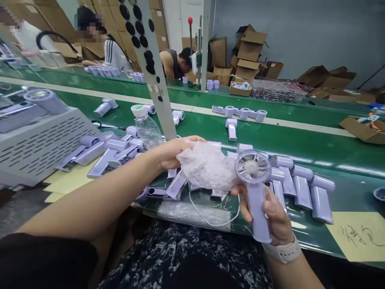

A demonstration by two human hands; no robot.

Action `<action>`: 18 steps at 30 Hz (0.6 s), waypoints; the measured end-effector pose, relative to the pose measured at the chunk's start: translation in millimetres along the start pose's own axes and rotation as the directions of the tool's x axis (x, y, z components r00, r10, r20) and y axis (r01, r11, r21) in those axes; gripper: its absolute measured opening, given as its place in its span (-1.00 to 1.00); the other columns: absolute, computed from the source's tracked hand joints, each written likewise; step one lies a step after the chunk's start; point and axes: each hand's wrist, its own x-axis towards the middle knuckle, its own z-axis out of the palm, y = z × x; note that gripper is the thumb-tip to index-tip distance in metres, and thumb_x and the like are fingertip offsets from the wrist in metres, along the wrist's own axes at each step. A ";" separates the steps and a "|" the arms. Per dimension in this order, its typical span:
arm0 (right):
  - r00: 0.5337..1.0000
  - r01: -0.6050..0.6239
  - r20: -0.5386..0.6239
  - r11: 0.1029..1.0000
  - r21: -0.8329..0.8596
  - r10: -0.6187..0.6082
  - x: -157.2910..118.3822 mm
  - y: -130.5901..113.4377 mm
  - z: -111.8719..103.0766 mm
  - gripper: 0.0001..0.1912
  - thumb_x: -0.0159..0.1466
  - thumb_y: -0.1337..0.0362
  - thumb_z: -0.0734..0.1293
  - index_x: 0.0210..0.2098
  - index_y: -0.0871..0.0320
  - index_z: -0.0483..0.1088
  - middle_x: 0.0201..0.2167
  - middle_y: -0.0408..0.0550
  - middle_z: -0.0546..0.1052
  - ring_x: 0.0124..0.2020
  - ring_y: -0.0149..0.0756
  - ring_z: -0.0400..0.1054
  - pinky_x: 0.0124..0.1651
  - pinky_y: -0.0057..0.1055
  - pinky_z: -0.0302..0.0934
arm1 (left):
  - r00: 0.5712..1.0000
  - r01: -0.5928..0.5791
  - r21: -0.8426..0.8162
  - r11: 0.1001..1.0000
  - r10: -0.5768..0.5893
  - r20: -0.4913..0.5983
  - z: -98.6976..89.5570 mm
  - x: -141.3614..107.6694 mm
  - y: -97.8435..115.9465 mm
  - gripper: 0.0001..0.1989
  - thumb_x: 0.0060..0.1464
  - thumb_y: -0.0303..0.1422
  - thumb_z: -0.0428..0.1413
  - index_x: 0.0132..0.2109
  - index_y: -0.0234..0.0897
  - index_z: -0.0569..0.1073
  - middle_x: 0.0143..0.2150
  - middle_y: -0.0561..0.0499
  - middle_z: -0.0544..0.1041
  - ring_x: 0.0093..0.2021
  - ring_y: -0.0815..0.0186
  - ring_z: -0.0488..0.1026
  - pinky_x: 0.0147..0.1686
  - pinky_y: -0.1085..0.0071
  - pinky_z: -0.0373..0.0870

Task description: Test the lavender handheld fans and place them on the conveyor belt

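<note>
My right hand [276,212] is closed around the handle of a lavender handheld fan [253,167], held upright with its round clear grille and blades facing me. In my left hand [173,154] is a crumpled, whitish sheet [209,165], cloth or thin film, I cannot tell which. It stretches across to the fan's head; my left fingertips are partly hidden behind it. A thin white cord [207,222] loops below. To the right of the fan, several lavender fan bodies [303,186] lie in a row. More fan parts [177,184] lie under and left of the sheet.
A slanted metal post [155,76] rises ahead of my left hand. Near it stand a clear bottle [147,130] and scissors [108,125]. Yellow paper [357,237] lies right. A vented grey stand [51,140] is left. People work beyond the green bench [285,134].
</note>
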 end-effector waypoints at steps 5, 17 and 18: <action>0.970 -0.016 -0.241 0.995 0.101 0.039 17.7 13.2 10.8 -0.65 0.17 0.19 0.56 -0.08 0.15 0.59 -0.05 0.08 0.67 -0.12 -0.19 0.60 -0.19 -0.43 0.53 | 0.859 -0.257 0.376 0.890 0.389 -0.332 -15.5 2.3 15.8 -0.66 -0.06 -0.43 0.19 -0.07 -0.25 0.45 -0.05 -0.14 0.53 -0.03 0.09 0.49 -0.03 0.10 0.46; 0.990 -0.023 -0.129 0.982 0.185 0.048 14.3 15.8 3.1 -0.55 0.21 0.19 0.50 0.08 0.12 0.50 0.21 0.15 0.55 0.15 -0.01 0.52 -0.27 -0.45 0.59 | 0.887 -0.247 0.945 -0.213 0.343 0.310 53.9 2.2 -44.2 -0.60 0.25 -0.10 0.15 0.01 -0.38 0.41 -0.05 -0.25 0.59 0.00 -0.09 0.49 0.06 -0.07 0.25; 0.992 -0.012 -0.123 0.986 0.168 0.033 12.1 14.4 0.2 -0.56 0.22 0.17 0.51 0.07 0.11 0.49 0.18 0.15 0.57 0.08 -0.03 0.56 -0.32 -0.47 0.58 | 0.891 -0.238 0.943 -0.235 0.333 0.308 49.6 4.1 -42.4 -0.66 0.29 -0.20 0.12 0.03 -0.39 0.41 -0.04 -0.26 0.59 0.01 -0.10 0.49 0.08 -0.08 0.23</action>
